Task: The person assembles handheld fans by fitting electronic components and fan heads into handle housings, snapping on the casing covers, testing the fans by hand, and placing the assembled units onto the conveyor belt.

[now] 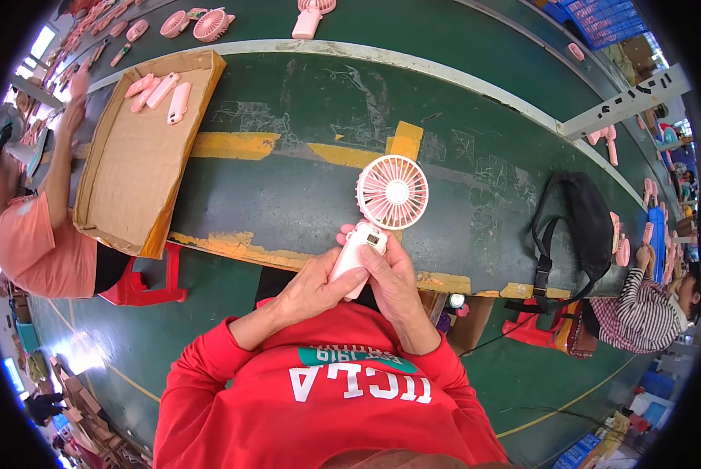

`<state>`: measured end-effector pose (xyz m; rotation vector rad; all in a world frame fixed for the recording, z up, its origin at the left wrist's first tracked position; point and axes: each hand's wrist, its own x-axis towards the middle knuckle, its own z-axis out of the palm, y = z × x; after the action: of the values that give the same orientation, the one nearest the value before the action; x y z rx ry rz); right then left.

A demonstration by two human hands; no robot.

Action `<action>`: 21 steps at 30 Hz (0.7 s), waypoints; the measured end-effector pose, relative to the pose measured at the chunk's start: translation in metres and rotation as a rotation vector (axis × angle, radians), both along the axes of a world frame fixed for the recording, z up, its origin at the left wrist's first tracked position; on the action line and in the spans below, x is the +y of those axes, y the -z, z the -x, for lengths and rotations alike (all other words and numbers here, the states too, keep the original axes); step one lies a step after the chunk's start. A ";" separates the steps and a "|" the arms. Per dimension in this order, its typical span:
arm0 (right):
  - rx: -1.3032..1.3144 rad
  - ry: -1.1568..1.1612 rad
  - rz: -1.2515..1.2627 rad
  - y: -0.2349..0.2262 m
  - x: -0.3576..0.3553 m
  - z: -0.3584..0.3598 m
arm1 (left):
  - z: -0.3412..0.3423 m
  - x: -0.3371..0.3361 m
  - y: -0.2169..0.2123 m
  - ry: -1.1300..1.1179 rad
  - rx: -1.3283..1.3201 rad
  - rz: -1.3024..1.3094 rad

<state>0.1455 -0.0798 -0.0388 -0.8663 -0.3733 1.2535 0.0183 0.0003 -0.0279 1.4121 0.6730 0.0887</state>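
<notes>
A pale pink handheld fan (355,264) is between my two hands at the table's near edge, its handle slanting toward my body. Its round, slotted head (396,192) faces up at the far end, over the table. My left hand (317,286) is closed round the handle's lower left side, thumb across it. My right hand (396,283) grips from the right, with its thumb on the handle just below a small dark window (373,239). Fingertips show behind the handle's top; the other fingers are partly hidden beneath it.
At the left, a shallow cardboard tray (131,176) holds several pink handle pieces (163,91). A black waist bag (587,227) lies on the table at the right. More pink fans (212,26) rest beyond the pale rail. Co-workers sit at left (26,246) and right (643,316).
</notes>
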 end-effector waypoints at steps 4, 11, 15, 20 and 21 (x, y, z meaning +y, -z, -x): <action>0.025 -0.009 0.033 0.002 0.001 0.000 | -0.001 -0.001 0.002 -0.037 0.004 -0.037; -0.001 0.062 0.152 0.015 0.003 0.001 | -0.008 -0.013 -0.010 -0.098 0.150 -0.987; -0.030 0.019 0.146 0.013 0.002 -0.001 | -0.012 -0.008 -0.015 -0.080 0.250 -0.938; 0.118 -0.026 0.113 0.011 0.001 -0.006 | -0.013 0.010 -0.029 -0.003 0.280 -0.578; 0.115 -0.037 0.114 0.014 0.001 -0.007 | -0.013 0.010 -0.030 -0.004 0.280 -0.579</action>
<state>0.1522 -0.0791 -0.0529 -0.8824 -0.2280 1.3624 0.0308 0.0103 0.0018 2.0028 0.9274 0.0934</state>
